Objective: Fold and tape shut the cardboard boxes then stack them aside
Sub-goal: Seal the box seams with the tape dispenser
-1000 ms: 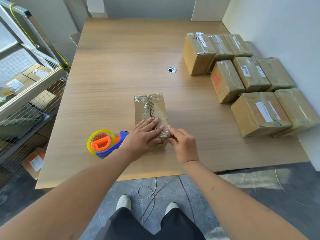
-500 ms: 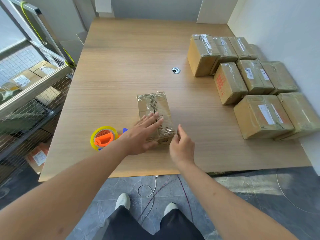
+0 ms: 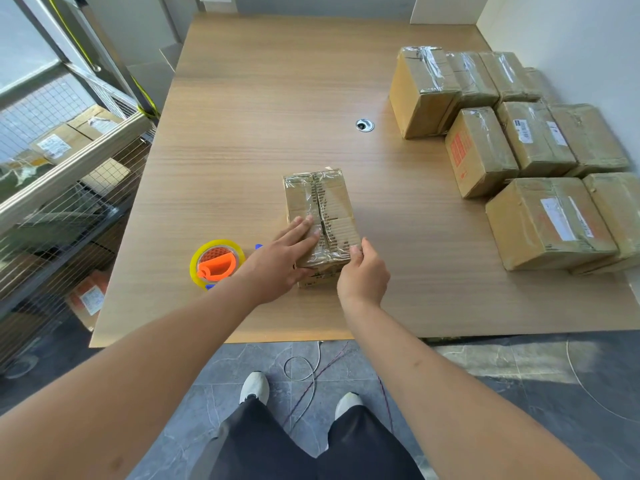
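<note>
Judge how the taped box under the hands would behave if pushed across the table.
The box lies low and flat, so it probably slides, not tips. Its glossy tape may feel slick. The left hand presses its top without visible denting, suggesting stiffness.

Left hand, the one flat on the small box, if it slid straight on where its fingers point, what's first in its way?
Probably the taped centre seam of the small box, just beyond the left hand.
</note>
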`<act>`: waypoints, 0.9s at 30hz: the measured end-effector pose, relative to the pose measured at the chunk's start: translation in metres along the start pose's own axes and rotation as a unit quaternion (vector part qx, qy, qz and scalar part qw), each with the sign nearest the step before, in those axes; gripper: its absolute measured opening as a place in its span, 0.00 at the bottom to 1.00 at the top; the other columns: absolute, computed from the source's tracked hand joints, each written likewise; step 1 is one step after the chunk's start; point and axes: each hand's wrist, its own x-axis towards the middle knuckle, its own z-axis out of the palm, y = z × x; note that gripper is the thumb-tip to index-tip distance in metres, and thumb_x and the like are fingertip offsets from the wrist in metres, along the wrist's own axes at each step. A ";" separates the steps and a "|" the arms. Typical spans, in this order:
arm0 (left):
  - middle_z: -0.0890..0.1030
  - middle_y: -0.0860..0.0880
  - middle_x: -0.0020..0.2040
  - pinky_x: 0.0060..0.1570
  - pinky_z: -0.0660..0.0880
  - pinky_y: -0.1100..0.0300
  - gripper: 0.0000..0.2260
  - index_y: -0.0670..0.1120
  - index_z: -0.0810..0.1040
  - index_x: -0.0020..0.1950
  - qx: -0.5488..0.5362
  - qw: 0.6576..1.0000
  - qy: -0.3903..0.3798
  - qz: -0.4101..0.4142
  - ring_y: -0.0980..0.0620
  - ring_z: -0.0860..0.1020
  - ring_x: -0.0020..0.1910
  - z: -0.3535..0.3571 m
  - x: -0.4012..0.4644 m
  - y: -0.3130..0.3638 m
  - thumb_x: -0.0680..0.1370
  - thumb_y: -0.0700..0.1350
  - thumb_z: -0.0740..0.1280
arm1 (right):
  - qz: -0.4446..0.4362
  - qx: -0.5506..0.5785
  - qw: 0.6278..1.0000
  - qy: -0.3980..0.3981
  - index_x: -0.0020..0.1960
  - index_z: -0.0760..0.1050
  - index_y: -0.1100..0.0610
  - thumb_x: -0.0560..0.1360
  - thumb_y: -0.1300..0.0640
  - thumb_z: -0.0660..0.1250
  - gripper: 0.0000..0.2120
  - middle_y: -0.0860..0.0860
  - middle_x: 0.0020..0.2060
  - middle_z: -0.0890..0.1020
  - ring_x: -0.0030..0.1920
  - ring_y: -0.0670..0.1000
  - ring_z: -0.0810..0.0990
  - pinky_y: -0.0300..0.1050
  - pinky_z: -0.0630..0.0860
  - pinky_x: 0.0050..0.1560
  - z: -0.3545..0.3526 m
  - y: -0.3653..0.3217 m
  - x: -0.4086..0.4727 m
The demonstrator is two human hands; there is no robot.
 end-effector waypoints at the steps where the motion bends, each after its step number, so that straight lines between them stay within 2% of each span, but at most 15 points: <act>1: 0.50 0.52 0.84 0.80 0.58 0.49 0.35 0.50 0.58 0.84 0.002 1.000 -0.009 0.003 0.52 0.47 0.83 -0.002 0.001 0.000 0.80 0.50 0.71 | -0.002 0.004 1.000 -0.001 0.76 0.71 0.55 0.86 0.54 0.59 0.19 0.56 0.67 0.81 0.68 0.60 0.76 0.48 0.70 0.64 -0.001 0.000 0.002; 6: 0.48 0.52 0.84 0.81 0.53 0.54 0.39 0.51 0.56 0.84 0.023 0.997 -0.067 0.042 0.54 0.46 0.83 -0.015 0.005 0.003 0.79 0.53 0.73 | -0.068 -0.012 0.997 -0.019 0.78 0.69 0.51 0.85 0.55 0.59 0.21 0.55 0.69 0.79 0.69 0.58 0.75 0.47 0.69 0.66 -0.015 0.008 0.012; 7: 0.50 0.52 0.84 0.81 0.52 0.55 0.39 0.50 0.56 0.84 0.023 0.996 -0.071 0.052 0.54 0.48 0.83 -0.017 0.006 0.007 0.79 0.53 0.73 | -0.082 -0.020 0.996 -0.027 0.78 0.68 0.51 0.85 0.52 0.61 0.22 0.55 0.72 0.76 0.73 0.57 0.72 0.46 0.68 0.69 -0.017 0.010 0.013; 9: 0.53 0.53 0.84 0.80 0.54 0.55 0.38 0.50 0.55 0.84 0.023 0.995 -0.068 0.064 0.55 0.52 0.82 -0.018 0.007 0.016 0.80 0.53 0.72 | -0.091 -0.039 0.993 -0.060 0.79 0.65 0.50 0.80 0.41 0.67 0.31 0.57 0.77 0.66 0.78 0.55 0.64 0.47 0.63 0.73 -0.023 0.014 0.011; 11: 0.57 0.54 0.83 0.79 0.59 0.54 0.37 0.51 0.56 0.84 0.009 0.996 -0.064 0.069 0.55 0.58 0.81 -0.017 0.010 0.023 0.80 0.52 0.72 | -0.086 -0.069 0.991 -0.074 0.80 0.63 0.46 0.75 0.37 0.71 0.38 0.58 0.76 0.63 0.78 0.56 0.62 0.51 0.63 0.75 -0.031 0.018 0.012; 14: 0.63 0.54 0.81 0.75 0.66 0.50 0.32 0.51 0.62 0.82 -0.021 0.995 -0.049 0.089 0.52 0.65 0.78 -0.018 0.015 0.027 0.80 0.48 0.71 | -0.107 -0.176 0.976 -0.074 0.79 0.64 0.40 0.78 0.41 0.70 0.31 0.58 0.76 0.60 0.75 0.61 0.60 0.54 0.59 0.75 -0.049 0.014 0.020; 17: 0.67 0.49 0.80 0.75 0.66 0.50 0.27 0.49 0.68 0.79 -0.008 0.994 -0.013 0.107 0.47 0.67 0.77 -0.025 0.021 0.025 0.81 0.42 0.70 | -0.138 -0.272 0.949 -0.083 0.74 0.66 0.31 0.83 0.49 0.63 0.23 0.54 0.77 0.55 0.73 0.61 0.58 0.59 0.57 0.74 -0.065 0.007 0.031; 19: 0.64 0.47 0.81 0.77 0.62 0.48 0.26 0.48 0.69 0.79 0.032 0.994 -0.004 0.108 0.44 0.61 0.81 -0.029 0.029 0.023 0.81 0.41 0.69 | -0.169 -0.320 0.928 -0.092 0.73 0.65 0.27 0.83 0.56 0.60 0.27 0.51 0.76 0.53 0.72 0.60 0.57 0.59 0.57 0.73 -0.073 0.008 0.039; 21: 0.53 0.48 0.84 0.80 0.56 0.47 0.26 0.51 0.65 0.81 0.078 0.994 -0.024 0.072 0.45 0.50 0.83 -0.029 0.037 0.023 0.83 0.44 0.67 | -0.195 -0.351 0.911 -0.090 0.73 0.64 0.27 0.82 0.58 0.59 0.30 0.51 0.75 0.53 0.71 0.60 0.57 0.58 0.58 0.72 -0.077 0.011 0.044; 22: 0.47 0.50 0.85 0.81 0.51 0.47 0.26 0.54 0.62 0.82 0.099 0.993 -0.042 0.046 0.46 0.45 0.83 -0.028 0.039 0.022 0.84 0.46 0.65 | -0.206 -0.356 0.907 -0.086 0.74 0.64 0.29 0.82 0.56 0.59 0.28 0.52 0.74 0.54 0.70 0.60 0.58 0.58 0.59 0.71 -0.077 0.011 0.044; 24: 0.42 0.52 0.84 0.81 0.46 0.49 0.26 0.59 0.57 0.82 0.105 0.992 -0.072 0.006 0.48 0.42 0.83 -0.025 0.039 0.021 0.85 0.49 0.61 | -0.234 -0.366 0.897 -0.077 0.77 0.63 0.35 0.83 0.43 0.58 0.22 0.53 0.72 0.58 0.69 0.60 0.61 0.58 0.61 0.68 -0.072 0.012 0.037; 26: 0.44 0.52 0.85 0.81 0.45 0.50 0.26 0.60 0.55 0.83 0.090 0.993 -0.072 -0.007 0.49 0.43 0.83 -0.021 0.033 0.021 0.86 0.51 0.59 | -0.253 -0.389 0.882 -0.081 0.79 0.61 0.42 0.78 0.29 0.56 0.34 0.54 0.71 0.61 0.67 0.59 0.61 0.58 0.62 0.67 -0.064 0.013 0.030; 27: 0.45 0.52 0.85 0.81 0.46 0.51 0.26 0.60 0.55 0.83 0.089 0.994 -0.066 -0.010 0.50 0.45 0.83 -0.021 0.030 0.021 0.86 0.52 0.58 | -0.257 -0.396 0.878 -0.084 0.80 0.60 0.43 0.77 0.27 0.57 0.37 0.54 0.71 0.61 0.67 0.58 0.60 0.58 0.62 0.67 -0.061 0.013 0.028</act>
